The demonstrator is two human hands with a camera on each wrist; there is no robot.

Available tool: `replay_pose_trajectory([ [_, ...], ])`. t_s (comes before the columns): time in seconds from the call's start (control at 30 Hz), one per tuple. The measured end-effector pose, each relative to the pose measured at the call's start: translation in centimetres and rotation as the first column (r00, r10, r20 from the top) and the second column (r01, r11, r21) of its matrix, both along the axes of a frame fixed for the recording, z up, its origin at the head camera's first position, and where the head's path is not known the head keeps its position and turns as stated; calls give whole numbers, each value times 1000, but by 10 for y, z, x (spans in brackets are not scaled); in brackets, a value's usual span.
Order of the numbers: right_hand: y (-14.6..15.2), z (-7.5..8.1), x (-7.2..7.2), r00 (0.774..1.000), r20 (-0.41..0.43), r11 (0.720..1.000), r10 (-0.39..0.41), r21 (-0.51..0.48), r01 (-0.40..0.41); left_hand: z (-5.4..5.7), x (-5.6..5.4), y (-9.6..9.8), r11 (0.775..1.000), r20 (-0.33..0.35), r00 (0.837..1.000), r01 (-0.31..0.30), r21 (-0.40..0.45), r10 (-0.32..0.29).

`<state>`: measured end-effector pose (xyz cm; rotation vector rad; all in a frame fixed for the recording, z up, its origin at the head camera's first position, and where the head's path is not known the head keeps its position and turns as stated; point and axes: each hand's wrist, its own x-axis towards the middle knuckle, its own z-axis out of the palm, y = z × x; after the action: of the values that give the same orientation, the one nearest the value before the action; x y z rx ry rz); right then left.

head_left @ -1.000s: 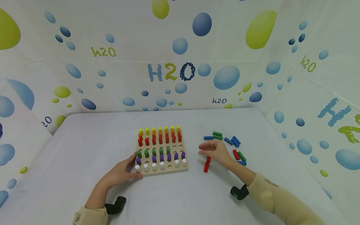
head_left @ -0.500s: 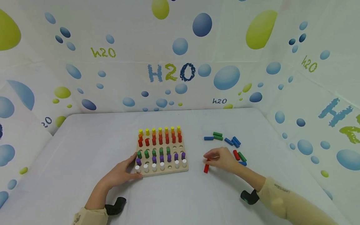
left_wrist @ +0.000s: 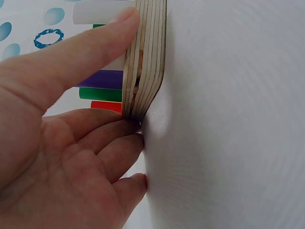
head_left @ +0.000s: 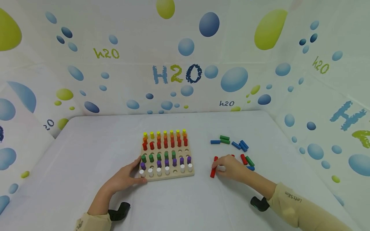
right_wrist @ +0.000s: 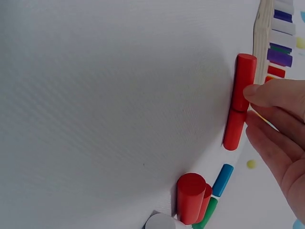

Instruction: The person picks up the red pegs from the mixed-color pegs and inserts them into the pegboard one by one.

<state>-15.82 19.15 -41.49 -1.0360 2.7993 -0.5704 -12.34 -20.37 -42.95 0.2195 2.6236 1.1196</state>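
Observation:
A wooden pegboard (head_left: 190,165) holds rows of upright coloured pegs: yellow, orange, red, green, purple and white, with some holes bare. My left hand (head_left: 124,177) holds the board's left side, thumb at its near corner; in the left wrist view the thumb and fingers bracket its layered edge (left_wrist: 151,47). To the right of the board my right hand (head_left: 232,168) reaches down to two red pegs lying end to end. Its thumb and fingertips pinch one red peg (right_wrist: 245,71) close to where it meets the other red peg (right_wrist: 233,131).
Loose blue pegs (head_left: 215,142) and green pegs (head_left: 224,137) lie behind the right hand. Another red peg (head_left: 244,159) and a green peg (head_left: 249,161) lie to its right. Beneath the hand, a white peg (head_left: 221,168) shows.
My right hand has drawn back toward me and to the right, then lowered, its fingers coming down onto the red pegs. My left hand stays at the board.

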Motion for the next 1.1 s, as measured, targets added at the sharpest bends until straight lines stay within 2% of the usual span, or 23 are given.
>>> replay_pose_trajectory([
  [0.23,-4,0,1,998,-24,997,59,49,-58,-1,-1,0,1000,6,1000,-7,2,7],
  [0.57,-7,-1,3,978,-132,982,162,124,-145,1,0,0,1000,3,1000,5,-7,-4],
  [0.73,-9,-1,5,977,-140,980,162,142,-142,4,3,1,1000,7,1000,4,-14,-4],
  [0.97,-12,-2,7,964,-150,971,219,130,-200,5,3,2,1000,7,1000,1,-13,-1],
  [1.1,-13,-3,8,966,-131,970,225,125,-209,4,3,2,1000,0,1000,6,-15,-6],
])
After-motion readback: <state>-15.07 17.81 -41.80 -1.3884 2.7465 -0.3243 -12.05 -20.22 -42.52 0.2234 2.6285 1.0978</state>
